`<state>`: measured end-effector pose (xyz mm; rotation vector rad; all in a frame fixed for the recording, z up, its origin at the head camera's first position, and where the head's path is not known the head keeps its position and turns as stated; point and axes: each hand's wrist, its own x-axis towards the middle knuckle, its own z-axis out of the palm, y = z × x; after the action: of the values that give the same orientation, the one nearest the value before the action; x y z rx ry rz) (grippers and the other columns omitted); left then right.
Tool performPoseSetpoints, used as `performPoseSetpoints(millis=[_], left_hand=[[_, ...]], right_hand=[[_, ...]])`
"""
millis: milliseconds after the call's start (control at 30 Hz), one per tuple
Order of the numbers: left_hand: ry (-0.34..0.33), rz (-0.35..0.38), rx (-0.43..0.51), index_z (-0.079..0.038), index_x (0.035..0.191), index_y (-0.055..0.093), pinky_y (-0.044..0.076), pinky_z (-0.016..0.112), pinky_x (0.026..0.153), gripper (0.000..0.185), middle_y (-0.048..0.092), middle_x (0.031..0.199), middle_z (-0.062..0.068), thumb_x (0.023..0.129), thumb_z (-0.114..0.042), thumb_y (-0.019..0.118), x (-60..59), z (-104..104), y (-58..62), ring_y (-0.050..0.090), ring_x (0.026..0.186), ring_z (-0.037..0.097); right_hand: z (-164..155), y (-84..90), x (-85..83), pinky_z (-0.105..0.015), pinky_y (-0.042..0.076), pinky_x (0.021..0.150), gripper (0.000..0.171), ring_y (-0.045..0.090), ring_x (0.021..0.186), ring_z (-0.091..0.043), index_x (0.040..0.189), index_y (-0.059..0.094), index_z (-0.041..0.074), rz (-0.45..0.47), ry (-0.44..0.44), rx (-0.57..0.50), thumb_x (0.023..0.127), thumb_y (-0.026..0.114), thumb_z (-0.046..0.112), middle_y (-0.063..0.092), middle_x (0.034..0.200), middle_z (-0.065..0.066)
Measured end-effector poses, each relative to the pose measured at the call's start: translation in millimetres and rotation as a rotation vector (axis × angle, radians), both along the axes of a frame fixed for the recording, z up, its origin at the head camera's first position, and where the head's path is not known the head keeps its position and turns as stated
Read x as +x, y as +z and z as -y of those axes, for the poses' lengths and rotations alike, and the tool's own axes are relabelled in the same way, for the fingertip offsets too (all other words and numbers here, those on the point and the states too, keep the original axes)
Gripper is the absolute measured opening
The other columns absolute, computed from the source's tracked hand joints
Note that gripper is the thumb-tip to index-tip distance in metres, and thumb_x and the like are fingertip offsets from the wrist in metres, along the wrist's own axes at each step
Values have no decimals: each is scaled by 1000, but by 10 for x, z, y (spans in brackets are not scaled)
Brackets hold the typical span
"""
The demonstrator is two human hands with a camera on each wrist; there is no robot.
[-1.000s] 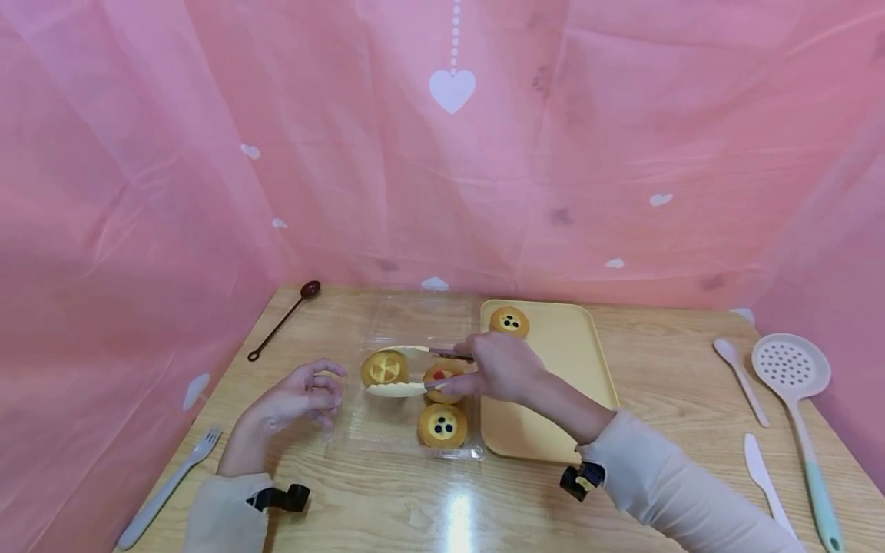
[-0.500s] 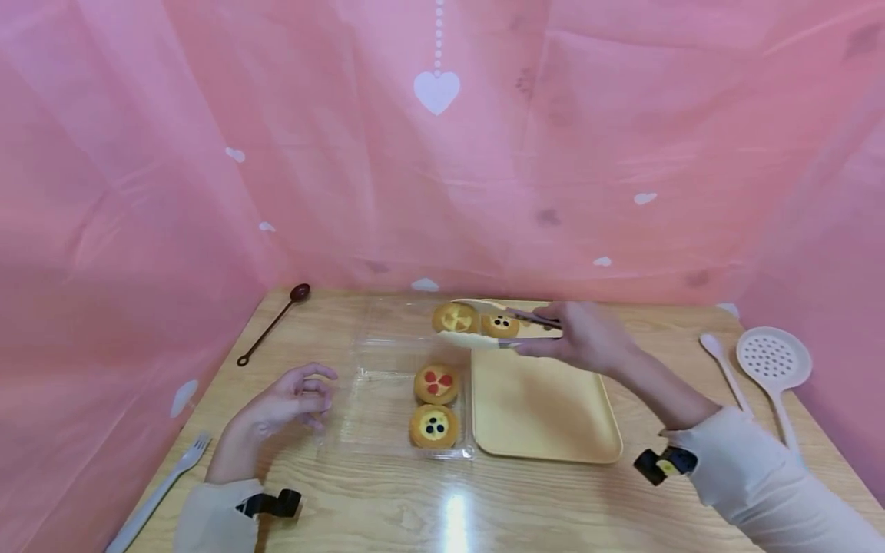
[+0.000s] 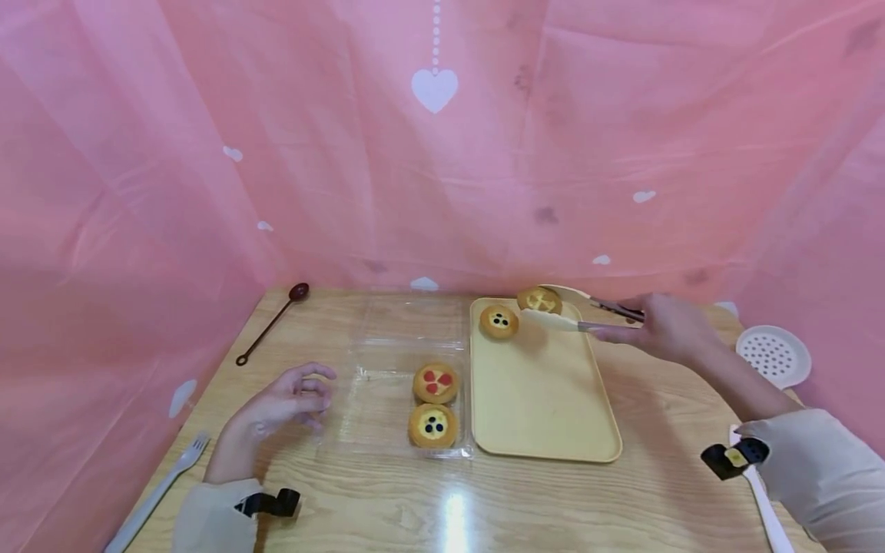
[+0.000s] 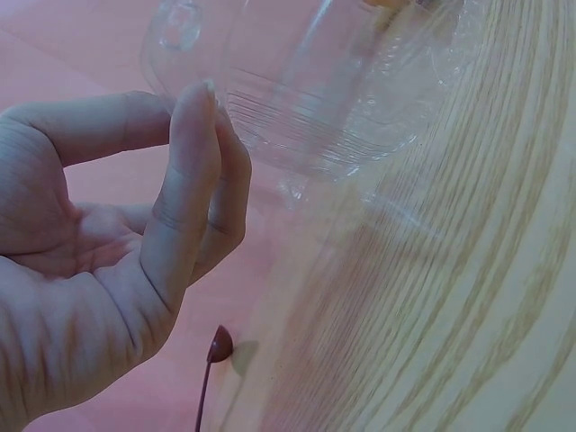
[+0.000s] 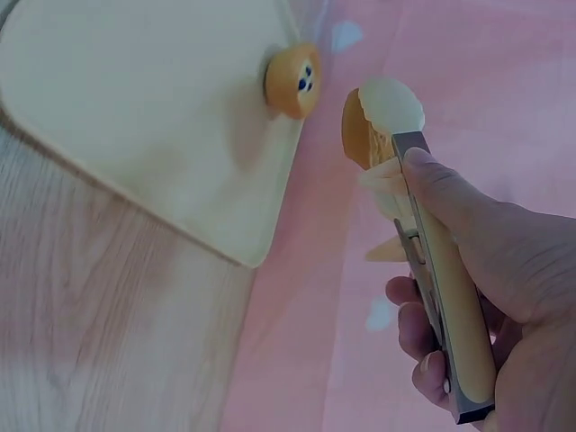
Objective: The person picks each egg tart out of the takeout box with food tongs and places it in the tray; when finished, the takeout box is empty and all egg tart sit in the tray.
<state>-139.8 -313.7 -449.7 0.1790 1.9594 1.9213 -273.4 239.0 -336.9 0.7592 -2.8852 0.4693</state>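
Note:
My right hand (image 3: 664, 330) grips a pair of tongs (image 5: 450, 297) by the handles. Between the tongs' pale tips is a tart with a yellow crossed top (image 3: 539, 300), above the back right corner of the yellow tray (image 3: 546, 407). A blueberry-topped tart (image 3: 499, 322) sits in the tray's back left corner. My left hand (image 3: 290, 395) hovers with loosely bent fingers beside the clear plastic container (image 3: 373, 407), holding nothing. In that container's right half are a tart with red fruit (image 3: 436, 383) and another blueberry tart (image 3: 432, 426).
A dark brown long-handled spoon (image 3: 273, 326) lies at the back left, a fork (image 3: 159, 491) at the front left. On the right are a slotted skimmer (image 3: 773, 355) and a pale knife (image 3: 767, 511), partly covered by my right arm. A pink cloth (image 3: 442, 177) stands behind the table.
My right hand has lifted the crossed-top tart out of the container with the tongs and carried it right, over the tray's back. My left hand has stayed nearly still.

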Motion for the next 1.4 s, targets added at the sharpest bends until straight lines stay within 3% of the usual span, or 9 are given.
performPoseSetpoints(millis=[67,167,233,367,500,700,900,1167,1400], left_hand=[[-1,-4,4,10,132,38,59,38,68,42,57,87,5,95,5,58,-3,8,-1,63,72,20],[0,-10,4,11,132,37,59,38,68,43,57,87,5,95,5,57,-4,14,-9,64,72,20],[1,-12,0,10,131,38,59,38,68,41,57,87,5,95,5,57,-4,13,-17,64,72,21],[9,-7,-7,10,131,38,59,38,67,40,57,88,6,96,5,57,-3,3,-24,65,71,22],[10,-10,-9,10,131,38,59,37,67,41,57,89,6,95,5,58,-8,-15,-20,64,71,21],[-2,-17,11,8,129,41,59,36,67,38,57,88,5,95,6,57,-14,-38,-7,65,71,21],[-1,-14,16,8,129,41,59,37,67,39,56,88,5,94,5,58,-21,-47,2,64,72,21],[-2,-11,13,10,130,39,59,36,66,40,56,87,5,94,6,57,-12,-59,4,63,71,20],[4,-4,6,13,131,36,59,36,65,43,56,87,6,94,7,57,-17,-69,16,63,70,19]], right_hand=[[-38,-11,-20,-31,27,38,58,37,43,-13,124,72,17,6,-19,22,80,78,55,68,71,-6],[-73,-48,-59,-31,27,38,64,38,43,-14,129,69,16,18,-24,39,80,76,58,72,85,-13],[-92,-94,-88,-32,28,39,64,39,44,-15,128,69,16,26,-21,47,80,76,58,71,81,-12],[-136,-226,-136,-30,29,40,48,40,45,-14,104,77,16,61,-29,67,81,75,58,50,54,5],[-182,-350,-163,-30,29,41,40,40,46,-14,82,71,17,73,-26,102,81,76,57,43,52,7],[-227,-488,-157,-30,29,42,40,41,48,-15,81,68,16,96,-62,119,81,76,55,42,53,6],[-224,-563,-121,-31,29,44,62,36,49,-14,90,69,5,156,-104,76,72,79,64,31,53,6],[-245,-516,-79,-31,31,46,59,40,52,-16,80,60,8,167,-114,67,71,80,64,34,55,5],[-92,-307,29,-30,31,48,56,40,53,-14,76,58,15,122,-56,44,70,80,65,35,58,6]])
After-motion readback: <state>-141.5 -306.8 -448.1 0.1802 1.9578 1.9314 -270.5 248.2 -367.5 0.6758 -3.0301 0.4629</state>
